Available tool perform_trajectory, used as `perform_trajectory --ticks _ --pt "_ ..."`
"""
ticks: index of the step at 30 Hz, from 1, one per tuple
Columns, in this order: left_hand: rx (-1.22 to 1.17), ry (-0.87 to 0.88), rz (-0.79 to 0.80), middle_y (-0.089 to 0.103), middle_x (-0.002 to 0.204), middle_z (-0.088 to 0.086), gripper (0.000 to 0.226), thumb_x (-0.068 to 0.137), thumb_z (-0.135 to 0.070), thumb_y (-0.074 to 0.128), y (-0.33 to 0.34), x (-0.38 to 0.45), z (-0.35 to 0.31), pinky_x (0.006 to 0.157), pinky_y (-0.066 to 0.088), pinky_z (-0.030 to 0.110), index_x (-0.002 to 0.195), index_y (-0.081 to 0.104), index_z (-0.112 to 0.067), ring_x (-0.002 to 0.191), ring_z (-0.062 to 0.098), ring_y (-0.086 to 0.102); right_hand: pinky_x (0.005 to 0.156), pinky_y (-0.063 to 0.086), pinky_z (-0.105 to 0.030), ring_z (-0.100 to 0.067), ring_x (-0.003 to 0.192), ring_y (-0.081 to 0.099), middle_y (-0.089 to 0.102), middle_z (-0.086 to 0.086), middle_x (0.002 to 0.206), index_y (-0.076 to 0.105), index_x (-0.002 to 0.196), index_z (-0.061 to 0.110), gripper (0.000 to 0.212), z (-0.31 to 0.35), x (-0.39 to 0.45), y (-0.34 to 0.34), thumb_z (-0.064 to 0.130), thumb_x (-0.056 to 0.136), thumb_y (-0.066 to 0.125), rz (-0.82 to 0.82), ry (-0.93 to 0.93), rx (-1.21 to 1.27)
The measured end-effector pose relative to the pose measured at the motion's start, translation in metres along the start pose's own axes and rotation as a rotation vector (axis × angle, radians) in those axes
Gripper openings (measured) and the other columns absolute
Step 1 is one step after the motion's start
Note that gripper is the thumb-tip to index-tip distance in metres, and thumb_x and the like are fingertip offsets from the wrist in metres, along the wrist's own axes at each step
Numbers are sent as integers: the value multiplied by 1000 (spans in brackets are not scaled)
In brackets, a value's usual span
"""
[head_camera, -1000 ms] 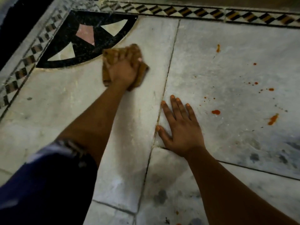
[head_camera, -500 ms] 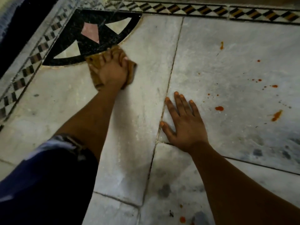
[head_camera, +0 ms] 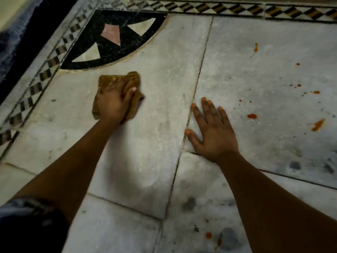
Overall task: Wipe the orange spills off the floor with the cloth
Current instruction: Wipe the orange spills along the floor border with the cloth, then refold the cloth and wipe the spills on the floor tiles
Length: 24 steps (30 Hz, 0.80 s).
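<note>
My left hand (head_camera: 114,105) presses a crumpled brown-orange cloth (head_camera: 116,78) flat on the pale marble floor (head_camera: 155,88), just below the black inlaid corner. My right hand (head_camera: 214,131) lies flat on the floor with fingers spread, holding nothing, straddling a tile joint. Orange spills dot the slab to the right: a round drop (head_camera: 252,116), a longer smear (head_camera: 317,124), a streak higher up (head_camera: 256,47) and small specks (head_camera: 316,92). More orange drops (head_camera: 208,235) lie near the bottom edge between my arms.
A black quarter-circle inlay (head_camera: 109,39) with pink and cream triangles fills the far-left corner. A chequered border strip (head_camera: 218,8) runs along the top and down the left side. Dark grey smudges (head_camera: 189,204) mark the nearer tiles.
My left hand has slid the cloth toward me and a little right, away from the black inlay. My right hand has stayed planted on the floor.
</note>
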<state>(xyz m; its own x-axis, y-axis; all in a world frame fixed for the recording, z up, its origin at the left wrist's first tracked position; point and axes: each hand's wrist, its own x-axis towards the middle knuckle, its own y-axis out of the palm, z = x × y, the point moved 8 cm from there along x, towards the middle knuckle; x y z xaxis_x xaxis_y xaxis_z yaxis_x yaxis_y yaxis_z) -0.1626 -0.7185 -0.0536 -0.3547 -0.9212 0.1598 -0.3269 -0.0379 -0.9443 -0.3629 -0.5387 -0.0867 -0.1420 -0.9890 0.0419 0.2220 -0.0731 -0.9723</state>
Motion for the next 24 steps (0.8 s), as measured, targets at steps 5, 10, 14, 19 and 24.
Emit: perform_trajectory --ticks 5,10,14,19,24 --pt "-19 52 26 62 123 14 56 92 -51 34 8 -41 -37 94 38 40 126 58 -14 111 32 57 115 -3 -35 -23 145 10 11 -11 157 18 149 17 79 -1 0 0 60 83 12 -21 -14 14" --pt "-158 84 27 66 117 11 58 89 -54 31 -5 -112 -63 100 38 52 122 60 -16 107 29 61 116 -2 -36 -23 146 6 7 -11 158 14 150 17 87 1 -2 -5 64 77 2 18 -12 -1" --pt "-348 -32 98 67 113 7 34 95 -44 46 -22 -152 -69 94 41 36 115 62 -22 104 27 59 115 -6 -31 -18 146 -3 -3 -8 159 4 150 15 79 5 -18 -6 63 88 8 175 20 38" --pt "-917 -312 183 68 103 -5 21 97 -37 47 -56 -192 -74 82 52 28 109 62 -29 99 17 63 115 -4 -29 -16 146 3 6 -5 159 10 150 16 60 16 -80 -43 44 100 29 152 47 219" --pt "-1243 -479 194 65 100 -5 26 98 -39 40 -102 -249 -117 67 50 22 112 59 -28 90 10 61 114 10 -29 -17 142 23 28 -6 154 23 148 16 65 31 -150 -89 49 92 19 91 -5 323"
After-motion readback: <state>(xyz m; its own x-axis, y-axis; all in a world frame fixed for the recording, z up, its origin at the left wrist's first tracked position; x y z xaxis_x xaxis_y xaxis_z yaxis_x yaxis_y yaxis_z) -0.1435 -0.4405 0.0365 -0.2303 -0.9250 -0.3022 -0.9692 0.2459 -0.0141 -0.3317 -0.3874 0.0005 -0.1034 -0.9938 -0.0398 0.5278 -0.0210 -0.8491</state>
